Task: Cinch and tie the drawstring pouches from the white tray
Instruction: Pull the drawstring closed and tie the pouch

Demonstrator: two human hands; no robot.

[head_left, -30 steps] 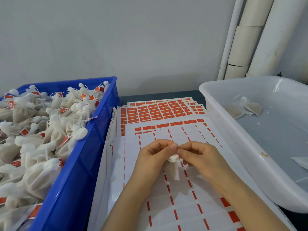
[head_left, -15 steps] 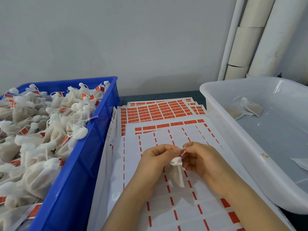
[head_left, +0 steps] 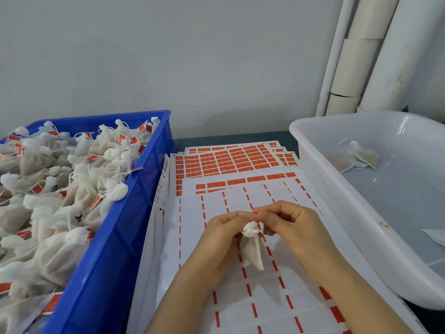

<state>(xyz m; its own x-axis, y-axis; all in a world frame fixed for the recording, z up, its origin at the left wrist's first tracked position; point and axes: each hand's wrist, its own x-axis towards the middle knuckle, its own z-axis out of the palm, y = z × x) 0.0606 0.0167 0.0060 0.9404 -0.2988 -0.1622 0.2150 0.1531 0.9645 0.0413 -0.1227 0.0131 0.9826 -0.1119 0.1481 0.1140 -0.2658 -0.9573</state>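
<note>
Step in hand: the person is tying off one small white gauze drawstring pouch. Its neck is already bunching into a tight ruffle, so the cinching looks done and the knotting appears to be under way.
Pouch position: it is hanging between the two hands, just above the peeled white label sheet with orange dashes lying on the surface. Its body is dangling downward, well apart from the tray.
Left hand: it is gripping the pouch at the gathered neck with its fingers curling round it. Its thumb and forefinger are reaching up to meet the other hand's fingertips.
Right hand: its thumb and forefinger are pinching together just above the ruffle, presumably on the drawstring. The cord is too fine to make out here.
Supply: the rectangular white plastic tray on the right is holding a few loose pouches at its far end.
Finished pile: the blue plastic crate on the left is brimming with tied pouches carrying orange tags.
Next move: it is probably calling for a firm pull on the cord while the left hand is keeping the neck pinned, so the knot seats against the ruffle.
</note>
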